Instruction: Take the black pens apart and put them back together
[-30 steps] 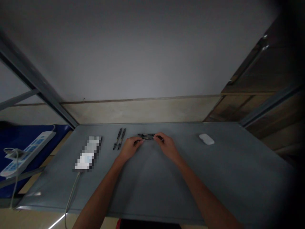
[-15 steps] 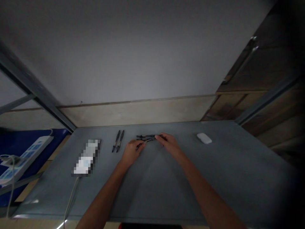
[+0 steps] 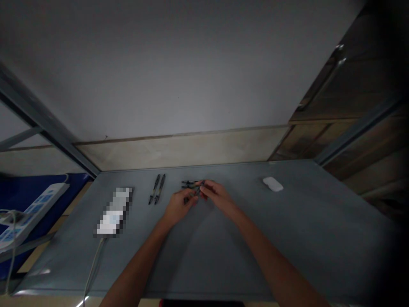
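My left hand (image 3: 178, 207) is closed, its fingertips pinching one end of a dark pen (image 3: 197, 192). Close by on the right, the thumb and fingers of my right hand (image 3: 217, 197) grip the pen's other end. Fingers cover much of the pen, so I cannot tell whether it is whole or in parts. Just behind my hands lie more dark pens (image 3: 188, 182), set crosswise and partly hidden. To the left, two black pens (image 3: 160, 189) rest side by side, slanting away from me.
On the grey table (image 3: 204, 256), a phone (image 3: 111, 215) lies at the left with its cable (image 3: 93, 266) running over the front edge. A white rounded case (image 3: 272, 184) sits at the right. Beyond the left edge is a power strip (image 3: 33, 213). A wall (image 3: 185, 152) stands behind.
My right hand has moved left and slightly down, closer to my left hand. Less of the pen shows between them. My left hand has barely moved.
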`<action>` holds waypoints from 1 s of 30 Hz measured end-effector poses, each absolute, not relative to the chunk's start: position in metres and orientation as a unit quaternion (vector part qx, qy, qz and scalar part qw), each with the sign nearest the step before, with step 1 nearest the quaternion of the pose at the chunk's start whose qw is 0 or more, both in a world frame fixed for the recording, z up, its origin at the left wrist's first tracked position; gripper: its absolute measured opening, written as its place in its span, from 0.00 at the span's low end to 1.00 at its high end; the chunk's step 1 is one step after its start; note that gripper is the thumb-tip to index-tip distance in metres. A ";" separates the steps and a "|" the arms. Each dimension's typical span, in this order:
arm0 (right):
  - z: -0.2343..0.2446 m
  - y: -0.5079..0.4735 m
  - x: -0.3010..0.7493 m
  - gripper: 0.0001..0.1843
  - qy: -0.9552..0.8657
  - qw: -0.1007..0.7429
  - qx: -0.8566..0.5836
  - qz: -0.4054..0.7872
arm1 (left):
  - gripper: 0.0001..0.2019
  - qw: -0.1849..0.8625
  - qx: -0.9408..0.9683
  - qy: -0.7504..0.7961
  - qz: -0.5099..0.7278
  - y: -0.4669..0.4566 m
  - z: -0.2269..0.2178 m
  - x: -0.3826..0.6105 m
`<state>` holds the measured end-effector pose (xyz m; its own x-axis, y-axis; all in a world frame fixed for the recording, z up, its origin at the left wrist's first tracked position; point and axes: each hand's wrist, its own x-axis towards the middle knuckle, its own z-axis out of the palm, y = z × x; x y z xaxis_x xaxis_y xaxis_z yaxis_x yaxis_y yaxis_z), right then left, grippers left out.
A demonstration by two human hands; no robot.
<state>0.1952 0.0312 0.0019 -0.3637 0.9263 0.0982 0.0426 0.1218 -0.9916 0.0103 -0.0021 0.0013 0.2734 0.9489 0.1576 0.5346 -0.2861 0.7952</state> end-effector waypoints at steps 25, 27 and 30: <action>0.002 0.034 0.203 0.18 -0.692 0.398 -0.484 0.360 | 0.12 0.070 0.625 0.685 0.368 0.021 -0.005 -0.040; 0.002 0.030 0.200 0.18 -0.699 0.383 -0.454 0.397 | 0.14 0.194 0.605 0.648 0.421 0.021 -0.003 -0.033; 0.002 0.023 0.192 0.18 -0.691 0.363 -0.396 0.484 | 0.17 0.370 0.555 0.567 0.483 0.018 0.003 -0.018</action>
<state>0.1919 0.0230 0.0016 -0.4230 0.8984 0.1180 0.1948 0.2173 -0.9565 -0.0183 0.0176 0.0031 -0.1111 0.9869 0.1168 0.2724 -0.0828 0.9586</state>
